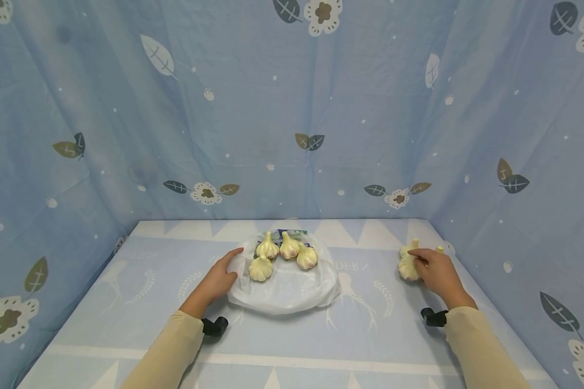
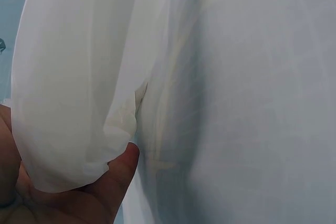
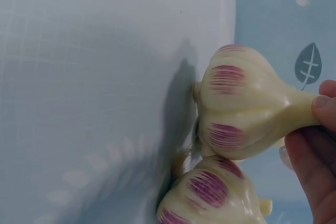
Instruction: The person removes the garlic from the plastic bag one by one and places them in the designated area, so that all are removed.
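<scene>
A white plastic bag (image 1: pixel 282 302) lies spread with its mouth up near the middle of the table. Several garlic bulbs (image 1: pixel 307 257) rest inside it. My left hand (image 1: pixel 217 278) is at the bag's left rim, holding the thin plastic between thumb and fingers (image 2: pixel 118 174). Over at the table's right side, my right hand (image 1: pixel 438 273) pinches a purple-streaked garlic bulb (image 3: pixel 236 103) by its stem. Close against that bulb is another garlic bulb (image 3: pixel 210 195). The right hand partly hides the garlic there, where one more stem (image 1: pixel 439 249) shows behind it.
A patterned cloth covers the table (image 1: pixel 370 329). Blue curtains (image 1: pixel 292 108) printed with leaves and flowers rise behind the table and along both sides. Dark printing (image 1: pixel 292 233) shows on the bag's far edge. Each wrist wears a small black camera (image 1: pixel 216 326).
</scene>
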### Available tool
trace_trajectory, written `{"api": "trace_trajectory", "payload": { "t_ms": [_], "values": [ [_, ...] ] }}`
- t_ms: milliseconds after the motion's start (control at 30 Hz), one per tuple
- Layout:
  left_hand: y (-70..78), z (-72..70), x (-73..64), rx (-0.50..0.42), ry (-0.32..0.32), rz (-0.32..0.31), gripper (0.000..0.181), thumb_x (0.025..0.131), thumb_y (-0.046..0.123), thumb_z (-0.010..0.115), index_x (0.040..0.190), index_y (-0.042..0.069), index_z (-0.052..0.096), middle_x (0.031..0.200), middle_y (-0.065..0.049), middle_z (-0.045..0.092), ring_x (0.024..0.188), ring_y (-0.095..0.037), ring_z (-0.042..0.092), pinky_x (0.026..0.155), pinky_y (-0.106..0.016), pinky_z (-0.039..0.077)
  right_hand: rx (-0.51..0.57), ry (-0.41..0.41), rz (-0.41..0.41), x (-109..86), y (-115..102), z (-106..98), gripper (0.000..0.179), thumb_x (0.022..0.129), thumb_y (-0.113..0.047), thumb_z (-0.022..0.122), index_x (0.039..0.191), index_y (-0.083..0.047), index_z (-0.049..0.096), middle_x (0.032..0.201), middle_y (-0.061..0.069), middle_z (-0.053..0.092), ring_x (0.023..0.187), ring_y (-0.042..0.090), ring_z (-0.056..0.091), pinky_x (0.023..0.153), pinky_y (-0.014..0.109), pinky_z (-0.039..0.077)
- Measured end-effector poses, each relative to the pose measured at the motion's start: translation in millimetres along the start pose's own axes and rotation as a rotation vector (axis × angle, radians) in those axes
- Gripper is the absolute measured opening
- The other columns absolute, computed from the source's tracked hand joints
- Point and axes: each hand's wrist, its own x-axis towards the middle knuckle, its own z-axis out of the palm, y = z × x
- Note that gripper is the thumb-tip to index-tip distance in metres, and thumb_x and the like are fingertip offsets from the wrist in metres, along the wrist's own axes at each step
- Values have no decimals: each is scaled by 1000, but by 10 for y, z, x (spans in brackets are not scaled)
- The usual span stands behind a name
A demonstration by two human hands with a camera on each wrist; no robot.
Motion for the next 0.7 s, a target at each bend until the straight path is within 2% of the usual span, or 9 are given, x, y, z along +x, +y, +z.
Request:
{"api": "trace_trajectory", "payload": {
  "t_ms": [300,533,700],
  "values": [
    [-3,8,3,-7,-4,-23,69,90,-2,42,153,24,28,160,-17,22,148,-40,16,116,-61,18,-8,7,3,3,12,41,30,93,-5,55,121,-1,65,119,26,64,107,44,61,83,54,51],
    [-17,5,19,-6,-1,-23,70,90,-3,41,153,24,27,160,-18,21,148,-40,16,116,-62,19,-8,-15,22,1,-5,38,30,93,-4,55,121,-2,65,119,26,64,102,39,63,75,46,52],
    [-9,8,17,-12,-2,-27,69,90,-2,42,153,24,28,161,-17,21,148,-40,16,116,-62,18,-4,-28,9,3,0,31,31,95,-7,53,124,-1,63,122,27,62,106,43,62,81,53,53]
  ]
}}
